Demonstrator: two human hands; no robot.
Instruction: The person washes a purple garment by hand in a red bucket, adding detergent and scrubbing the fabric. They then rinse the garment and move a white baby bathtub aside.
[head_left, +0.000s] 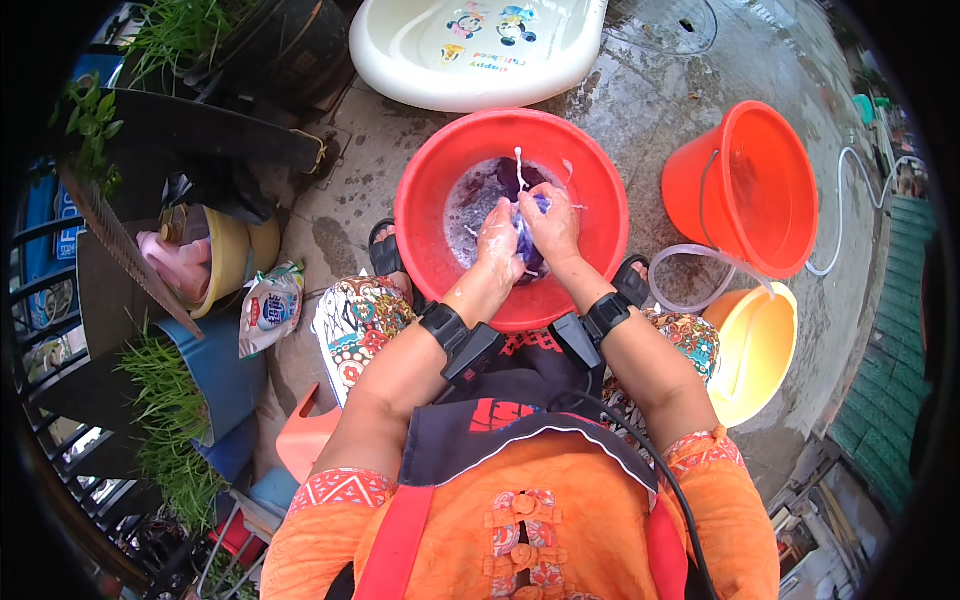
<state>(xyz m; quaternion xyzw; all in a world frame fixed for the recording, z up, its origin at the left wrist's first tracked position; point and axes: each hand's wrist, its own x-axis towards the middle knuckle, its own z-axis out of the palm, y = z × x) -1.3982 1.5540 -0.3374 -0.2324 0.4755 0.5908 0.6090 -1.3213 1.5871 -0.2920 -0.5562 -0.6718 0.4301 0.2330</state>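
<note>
A red plastic basin (429, 169) stands on the ground between my feet, with foamy, soapy water (461, 202) inside. Over it, both my left hand (496, 238) and my right hand (555, 223) grip a wet purple cloth (526, 241), pressed together between them. Suds coat the fingers, and white foamy streaks fly up above the hands. A dark part of the cloth hangs into the water beyond my fingers. What kind of cloth it is I cannot tell.
A white baby bathtub (450, 94) lies beyond the basin. To the right stand a tilted red bucket (690, 180) and a yellow basin (750, 375) with a clear hose (667, 259). At left are a detergent bag (271, 309), a yellowish tub (225, 262) and planters with grass (161, 405).
</note>
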